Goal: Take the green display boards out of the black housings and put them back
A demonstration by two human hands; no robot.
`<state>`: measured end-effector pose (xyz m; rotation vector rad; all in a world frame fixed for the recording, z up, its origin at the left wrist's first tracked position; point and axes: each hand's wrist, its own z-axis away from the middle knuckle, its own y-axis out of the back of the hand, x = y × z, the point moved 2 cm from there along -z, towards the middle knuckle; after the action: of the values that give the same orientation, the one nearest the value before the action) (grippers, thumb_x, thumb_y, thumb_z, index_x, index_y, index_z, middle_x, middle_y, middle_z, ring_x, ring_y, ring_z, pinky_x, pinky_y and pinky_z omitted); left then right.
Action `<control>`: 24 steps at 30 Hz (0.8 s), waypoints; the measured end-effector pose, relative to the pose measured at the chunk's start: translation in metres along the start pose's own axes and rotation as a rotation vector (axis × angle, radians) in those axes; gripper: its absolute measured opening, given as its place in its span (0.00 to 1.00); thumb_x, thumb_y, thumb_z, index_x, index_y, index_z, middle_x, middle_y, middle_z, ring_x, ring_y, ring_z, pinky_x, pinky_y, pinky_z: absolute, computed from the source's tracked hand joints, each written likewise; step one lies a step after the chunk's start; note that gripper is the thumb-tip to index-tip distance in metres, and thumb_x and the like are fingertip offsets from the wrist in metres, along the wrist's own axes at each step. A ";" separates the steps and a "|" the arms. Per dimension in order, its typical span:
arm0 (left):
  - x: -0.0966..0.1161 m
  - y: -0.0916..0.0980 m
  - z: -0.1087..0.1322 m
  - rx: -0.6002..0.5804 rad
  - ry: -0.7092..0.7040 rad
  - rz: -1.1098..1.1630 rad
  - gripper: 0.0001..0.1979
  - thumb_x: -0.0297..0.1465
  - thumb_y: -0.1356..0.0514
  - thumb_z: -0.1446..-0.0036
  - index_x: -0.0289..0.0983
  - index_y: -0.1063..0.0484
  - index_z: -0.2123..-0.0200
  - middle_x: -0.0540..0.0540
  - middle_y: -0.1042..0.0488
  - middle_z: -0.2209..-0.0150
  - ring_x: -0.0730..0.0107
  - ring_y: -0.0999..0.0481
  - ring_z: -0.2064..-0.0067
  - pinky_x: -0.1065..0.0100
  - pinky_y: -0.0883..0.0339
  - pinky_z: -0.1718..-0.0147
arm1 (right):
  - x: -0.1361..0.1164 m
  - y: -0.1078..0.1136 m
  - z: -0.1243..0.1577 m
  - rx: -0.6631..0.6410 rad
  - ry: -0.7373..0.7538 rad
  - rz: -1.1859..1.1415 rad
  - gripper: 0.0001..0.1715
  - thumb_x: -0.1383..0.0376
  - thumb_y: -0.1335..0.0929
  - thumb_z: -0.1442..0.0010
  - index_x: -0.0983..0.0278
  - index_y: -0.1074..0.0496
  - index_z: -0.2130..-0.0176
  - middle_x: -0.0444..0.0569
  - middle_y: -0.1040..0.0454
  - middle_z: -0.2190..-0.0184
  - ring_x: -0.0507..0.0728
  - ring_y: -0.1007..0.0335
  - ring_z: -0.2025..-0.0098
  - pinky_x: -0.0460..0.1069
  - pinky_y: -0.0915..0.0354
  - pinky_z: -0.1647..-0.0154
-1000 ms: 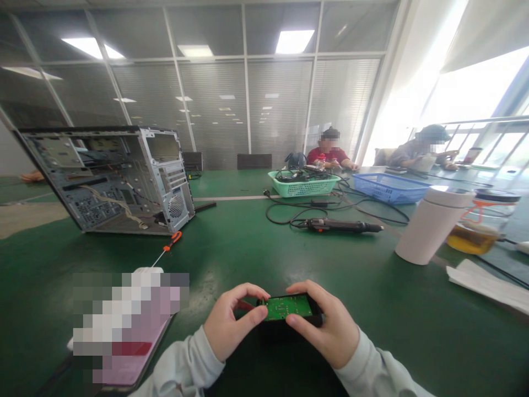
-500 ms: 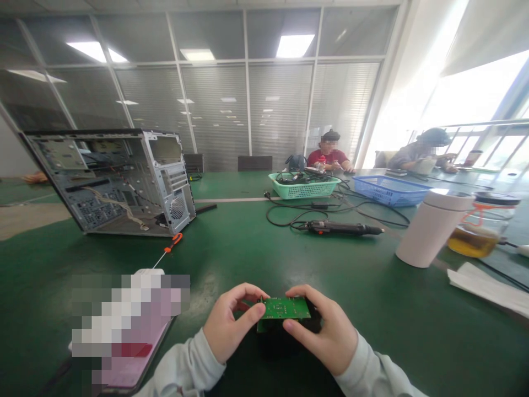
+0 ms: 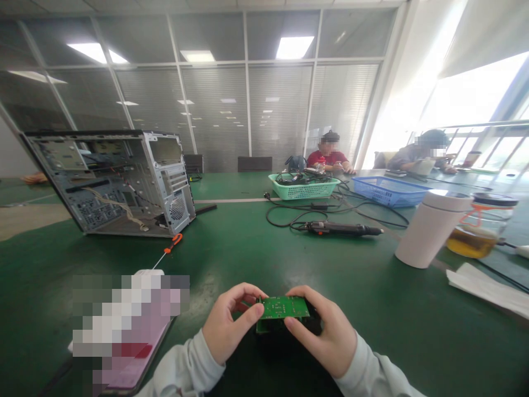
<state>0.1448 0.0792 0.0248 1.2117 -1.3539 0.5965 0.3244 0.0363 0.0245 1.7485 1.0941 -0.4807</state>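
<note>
A green circuit board [image 3: 285, 307] is held flat between my two hands, low in the middle of the head view. My left hand [image 3: 235, 320] pinches its left end, thumb on the near corner and fingers at the far edge. My right hand [image 3: 324, 325] grips the right end, with the thumb at the near edge and the index finger along the far edge. Beneath the board, part of another green piece shows above something dark that I cannot make out. The other fingers of my right hand are mostly hidden.
An open computer case [image 3: 124, 182] stands left, near an orange-handled screwdriver [image 3: 167, 250] and a phone [image 3: 132, 342]. Beyond my hands lie a black power screwdriver [image 3: 345, 227], a green basket [image 3: 303, 190] and a blue basket [image 3: 388, 193]. A cup [image 3: 432, 229] stands right; two people sit behind.
The board's near edge has shifted very slightly in my hands, and my right thumb has moved a little upward. Both hands keep their hold.
</note>
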 end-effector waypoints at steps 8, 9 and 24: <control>0.000 -0.001 0.001 -0.053 -0.062 -0.012 0.12 0.36 0.40 0.55 0.35 0.33 0.68 0.48 0.31 0.69 0.70 0.31 0.68 0.70 0.35 0.70 | -0.002 0.000 0.000 -0.004 0.021 0.008 0.11 0.61 0.36 0.46 0.64 0.35 0.62 0.46 0.32 0.69 0.53 0.36 0.69 0.46 0.40 0.69; 0.000 -0.001 0.001 -0.059 -0.064 -0.020 0.12 0.35 0.39 0.56 0.35 0.34 0.69 0.48 0.31 0.70 0.70 0.31 0.68 0.71 0.35 0.70 | -0.002 0.000 0.000 -0.007 0.021 0.010 0.11 0.61 0.36 0.46 0.64 0.35 0.62 0.46 0.32 0.69 0.53 0.36 0.69 0.46 0.40 0.69; 0.004 -0.005 0.004 -0.138 -0.085 -0.234 0.16 0.39 0.40 0.56 0.38 0.28 0.63 0.50 0.37 0.72 0.69 0.34 0.69 0.70 0.41 0.70 | -0.003 -0.004 0.000 -0.030 0.006 -0.051 0.12 0.62 0.35 0.48 0.64 0.36 0.63 0.44 0.33 0.72 0.52 0.37 0.72 0.45 0.41 0.71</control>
<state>0.1485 0.0725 0.0263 1.2717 -1.2789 0.2844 0.3199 0.0356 0.0248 1.7004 1.1462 -0.4882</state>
